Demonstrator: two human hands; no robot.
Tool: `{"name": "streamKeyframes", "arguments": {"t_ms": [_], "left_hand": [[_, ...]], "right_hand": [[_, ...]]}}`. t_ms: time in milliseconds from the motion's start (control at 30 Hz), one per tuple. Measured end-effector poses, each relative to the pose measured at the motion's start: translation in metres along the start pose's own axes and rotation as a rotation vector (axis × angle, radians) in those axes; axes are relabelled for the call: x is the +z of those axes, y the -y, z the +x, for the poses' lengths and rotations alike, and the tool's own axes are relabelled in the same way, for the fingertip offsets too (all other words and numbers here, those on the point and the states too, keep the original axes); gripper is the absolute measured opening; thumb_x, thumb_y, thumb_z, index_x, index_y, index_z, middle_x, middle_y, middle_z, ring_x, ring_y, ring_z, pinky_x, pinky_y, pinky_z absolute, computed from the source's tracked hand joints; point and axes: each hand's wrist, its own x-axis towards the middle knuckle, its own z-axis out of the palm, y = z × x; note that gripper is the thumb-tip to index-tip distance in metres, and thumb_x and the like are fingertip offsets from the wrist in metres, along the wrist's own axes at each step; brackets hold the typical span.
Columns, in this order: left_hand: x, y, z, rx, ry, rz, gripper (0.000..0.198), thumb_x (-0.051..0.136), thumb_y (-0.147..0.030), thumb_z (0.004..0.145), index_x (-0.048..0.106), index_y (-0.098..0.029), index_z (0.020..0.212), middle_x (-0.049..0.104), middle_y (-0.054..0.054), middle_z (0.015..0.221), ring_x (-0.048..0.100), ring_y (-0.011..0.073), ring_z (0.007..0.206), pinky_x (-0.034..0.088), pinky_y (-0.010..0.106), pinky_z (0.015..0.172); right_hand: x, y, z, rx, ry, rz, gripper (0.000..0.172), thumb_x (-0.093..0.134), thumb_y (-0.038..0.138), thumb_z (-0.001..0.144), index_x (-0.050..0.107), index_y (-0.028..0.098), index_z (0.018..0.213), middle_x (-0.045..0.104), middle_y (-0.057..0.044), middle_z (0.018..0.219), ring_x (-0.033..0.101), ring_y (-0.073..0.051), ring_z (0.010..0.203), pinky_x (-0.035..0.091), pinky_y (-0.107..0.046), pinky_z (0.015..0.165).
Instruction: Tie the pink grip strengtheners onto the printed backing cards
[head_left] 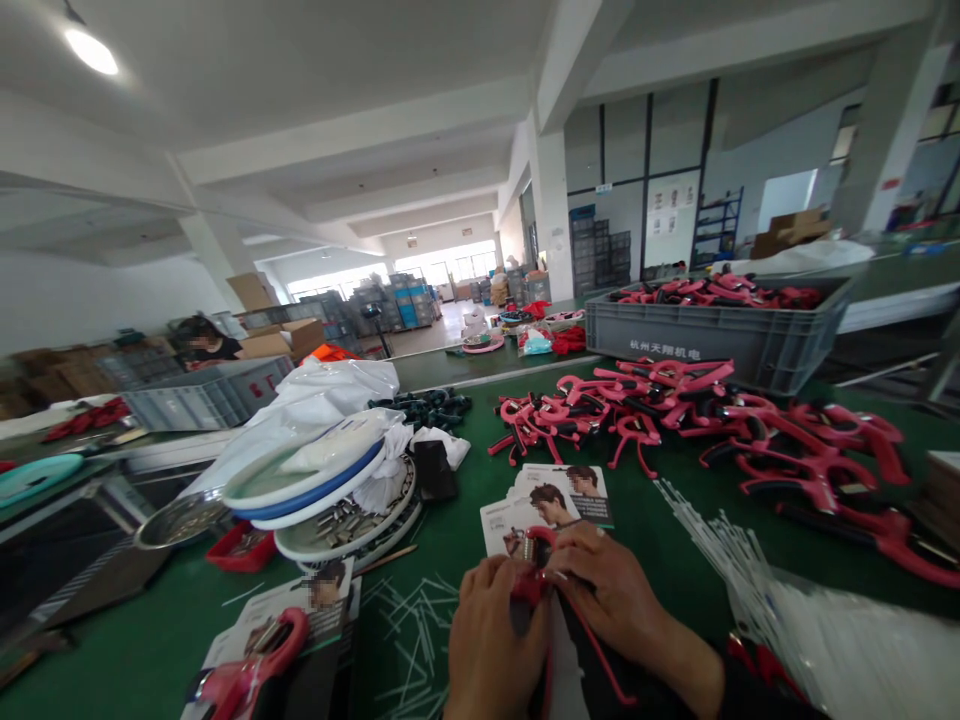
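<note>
- Two hands, left hand (491, 640) and right hand (619, 600), fingers (577, 560) closed around the head of a red spring clamp (534, 585)
- Clamp's long axis runs toward the bottom edge, handles beside the right wrist (675, 665)
- Printed cards (544, 510) just above, on the green tabletop (435, 545)
- More red clamps (675, 420) heaped upper right

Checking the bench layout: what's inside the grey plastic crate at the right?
The grey plastic crate holds a heap of red-and-black plastic clamps. Its walls and the top clamps hide whatever lies lower down.
</note>
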Motion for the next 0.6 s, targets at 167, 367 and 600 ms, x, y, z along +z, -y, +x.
{"name": "streamKeyframes", "arguments": {"t_ms": [167, 367, 600], "left_hand": [[0.013, -0.003, 0.005, -0.03, -0.029, -0.106, 0.021, 0.054, -0.023, 0.076, 0.065, -0.024, 0.094, 0.063, 0.007, 0.104, 0.054, 0.0254, 0.097, 0.041, 0.039, 0.087], [0.012, 0.005, 0.017, -0.039, 0.046, -0.231, 0.017, 0.057, -0.028, 0.076, 0.067, -0.023, 0.089, 0.06, 0.007, 0.112, 0.051, 0.0241, 0.107, 0.038, 0.038, 0.094], [0.007, -0.001, 0.027, -0.071, 0.036, -0.217, 0.022, 0.056, -0.026, 0.074, 0.065, -0.024, 0.094, 0.061, 0.004, 0.109, 0.053, 0.0204, 0.104, 0.038, 0.031, 0.092]], "right_hand": [[-0.01, 0.017, -0.01, -0.051, 0.207, -0.152, 0.021, 0.041, 0.017, 0.086, 0.061, 0.021, 0.081, 0.061, -0.004, 0.088, 0.052, -0.018, 0.086, 0.039, -0.029, 0.075], [-0.002, 0.032, -0.013, 0.08, 0.176, -0.174, 0.021, 0.043, 0.013, 0.083, 0.062, 0.019, 0.077, 0.063, -0.005, 0.091, 0.051, -0.021, 0.093, 0.036, -0.034, 0.079], [-0.004, 0.035, 0.0, 0.034, 0.303, -0.369, 0.016, 0.049, 0.013, 0.077, 0.064, 0.017, 0.08, 0.066, -0.006, 0.088, 0.052, -0.024, 0.092, 0.029, -0.041, 0.077]]}}
